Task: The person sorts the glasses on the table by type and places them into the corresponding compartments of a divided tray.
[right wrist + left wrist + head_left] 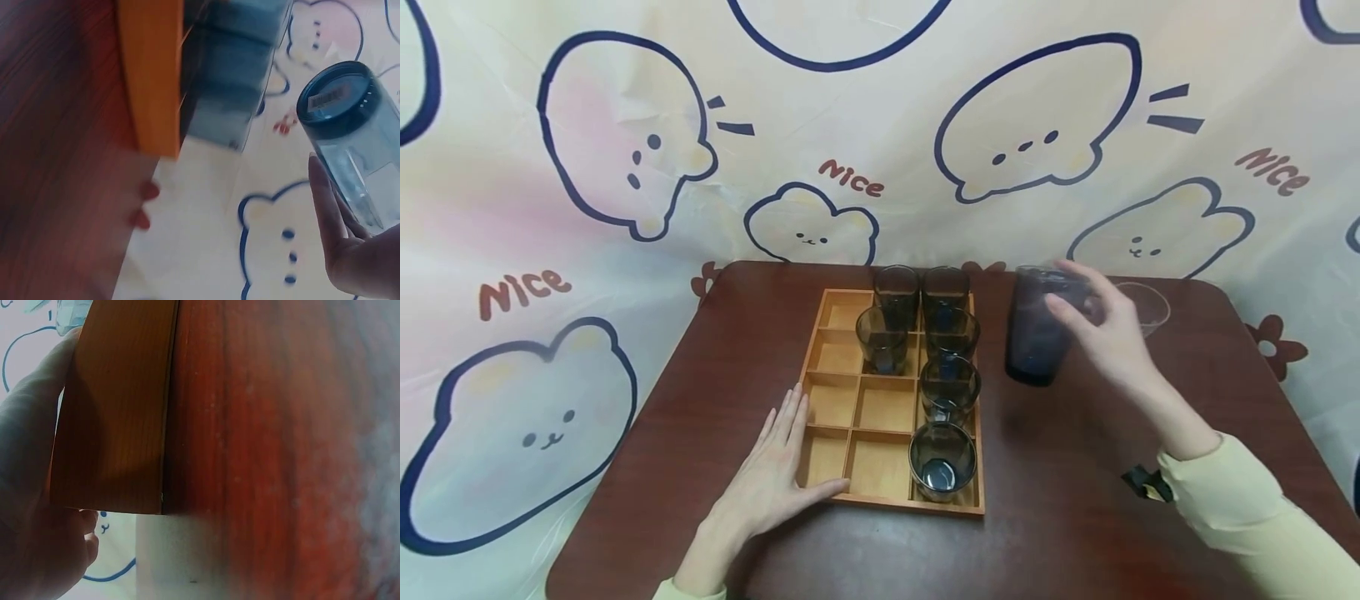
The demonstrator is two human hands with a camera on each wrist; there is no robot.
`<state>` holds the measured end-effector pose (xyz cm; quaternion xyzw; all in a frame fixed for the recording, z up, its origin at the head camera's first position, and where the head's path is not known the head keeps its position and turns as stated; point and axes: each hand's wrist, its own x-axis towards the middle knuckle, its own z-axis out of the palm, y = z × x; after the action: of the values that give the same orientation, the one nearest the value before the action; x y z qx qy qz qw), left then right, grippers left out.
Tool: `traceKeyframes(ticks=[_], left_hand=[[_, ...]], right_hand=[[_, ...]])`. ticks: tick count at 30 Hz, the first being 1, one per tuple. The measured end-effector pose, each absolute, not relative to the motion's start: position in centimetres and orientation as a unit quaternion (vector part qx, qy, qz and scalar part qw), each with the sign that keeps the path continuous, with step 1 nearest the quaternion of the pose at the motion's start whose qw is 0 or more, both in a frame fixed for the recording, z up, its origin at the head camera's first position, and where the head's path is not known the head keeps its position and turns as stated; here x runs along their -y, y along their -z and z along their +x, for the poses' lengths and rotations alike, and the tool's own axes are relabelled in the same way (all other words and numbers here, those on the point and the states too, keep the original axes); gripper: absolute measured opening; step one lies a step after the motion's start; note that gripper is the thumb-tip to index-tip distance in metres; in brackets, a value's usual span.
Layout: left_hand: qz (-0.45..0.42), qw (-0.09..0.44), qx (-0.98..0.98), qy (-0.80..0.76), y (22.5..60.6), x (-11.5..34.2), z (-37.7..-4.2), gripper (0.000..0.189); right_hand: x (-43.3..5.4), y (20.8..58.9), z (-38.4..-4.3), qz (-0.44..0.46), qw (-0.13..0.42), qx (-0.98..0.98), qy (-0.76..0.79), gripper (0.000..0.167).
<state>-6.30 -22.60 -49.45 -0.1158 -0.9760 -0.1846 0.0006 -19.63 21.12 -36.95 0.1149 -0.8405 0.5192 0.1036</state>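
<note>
My right hand (1108, 329) grips a dark tinted drinking glass (1037, 333) near its rim, holding it raised to the right of a wooden compartment tray (910, 504). In the right wrist view the tilted glass (350, 137) shows a thick base with a small label on it. Several similar glasses (943, 462) stand in the tray's right column, and two glasses (882, 340) stand in the middle column toward the back. My left hand (771, 475) rests at the tray's front left corner, fingers straight along the left side, thumb at the front edge.
A faint clear round rim (1142, 304) shows behind my right hand. The dark red-brown table (655, 417) carries the tray. A patterned cloth (820, 117) hangs behind the table. A small black and gold item (1147, 483) lies by the right sleeve.
</note>
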Motion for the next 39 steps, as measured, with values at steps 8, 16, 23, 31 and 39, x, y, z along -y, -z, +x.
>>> traceKeyframes(ticks=[8,16,23,31,39], left_hand=[[-0.114,0.002,0.977,0.182,49.7,22.6,-6.2,0.137],[-0.11,-0.001,0.975,0.194,50.0,22.7,-5.9,0.135],[-0.114,0.006,0.974,0.196,50.0,22.9,-6.1,0.135],[-0.123,0.014,0.973,0.192,49.9,22.9,-6.2,0.135],[-0.116,0.01,0.976,0.185,49.9,22.7,-6.2,0.135]], right_hand=[[-14.4,36.1,-20.2,0.151,0.025,0.813,-0.561,0.067],[-8.9,37.7,-20.3,0.19,0.007,0.791,-0.581,0.08],[-6.6,39.9,-20.3,0.228,-0.027,0.776,-0.588,0.084],[-5.7,42.3,-20.0,0.346,-0.036,0.791,-0.503,0.086],[-5.7,42.4,-19.4,0.437,-0.035,0.813,-0.385,0.088]])
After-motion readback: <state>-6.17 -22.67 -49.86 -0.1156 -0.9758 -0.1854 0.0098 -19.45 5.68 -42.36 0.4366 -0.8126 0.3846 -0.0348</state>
